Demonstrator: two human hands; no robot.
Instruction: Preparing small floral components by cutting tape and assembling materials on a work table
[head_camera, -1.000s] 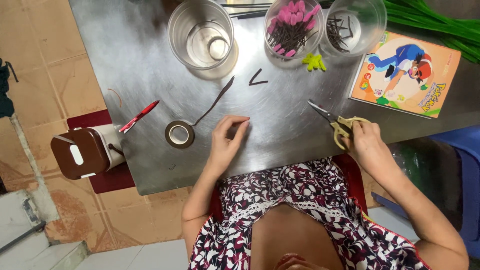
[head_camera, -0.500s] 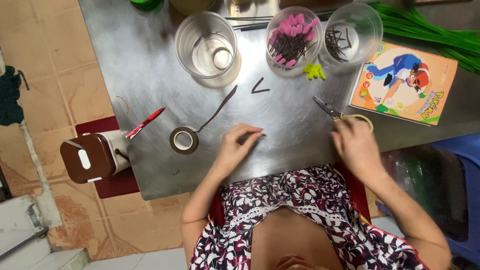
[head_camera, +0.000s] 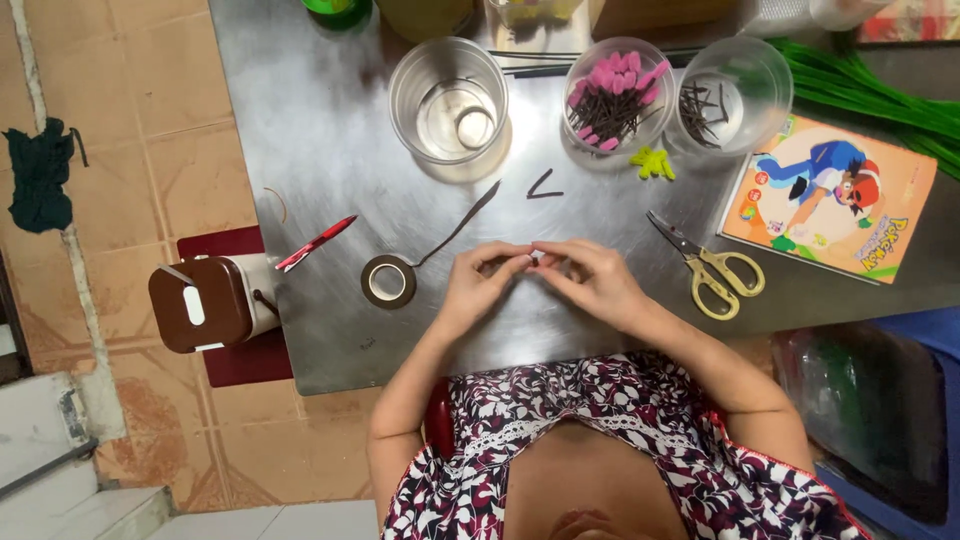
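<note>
Head view: the left hand (head_camera: 478, 290) and right hand (head_camera: 590, 285) met near the table's (head_camera: 320, 130) front edge, fingertips pinched on something too small to identify; scissors (head_camera: 712, 268) lay right, tape roll (head_camera: 388, 281) left.

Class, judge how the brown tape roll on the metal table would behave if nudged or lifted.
The brown tape roll lies flat on the metal table, so it would probably slide, not roll. Its thin ring and open core suggest it is light. The loose tape tail looks floppy and would likely trail.
</note>
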